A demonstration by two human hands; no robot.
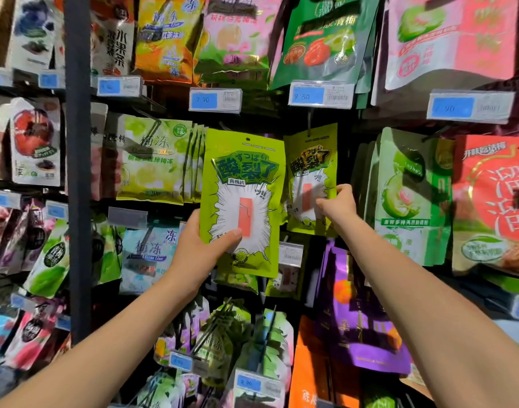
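Note:
My left hand (203, 247) grips a lime-green snack pouch (243, 178) by its lower left edge, thumb across the front, and holds it upright in front of the rack. A second, matching lime-green pouch (309, 169) hangs from a peg just to its right. My right hand (337, 203) pinches that hanging pouch at its right edge, about halfway down. Both forearms reach up from the bottom of the view.
Rows of hanging snack pouches fill the rack: pale green ones (155, 160) to the left, green (408, 195) and red (493, 201) to the right, purple (361, 313) below. Blue price tags (214, 100) front each peg. A dark upright post (78, 172) stands on the left.

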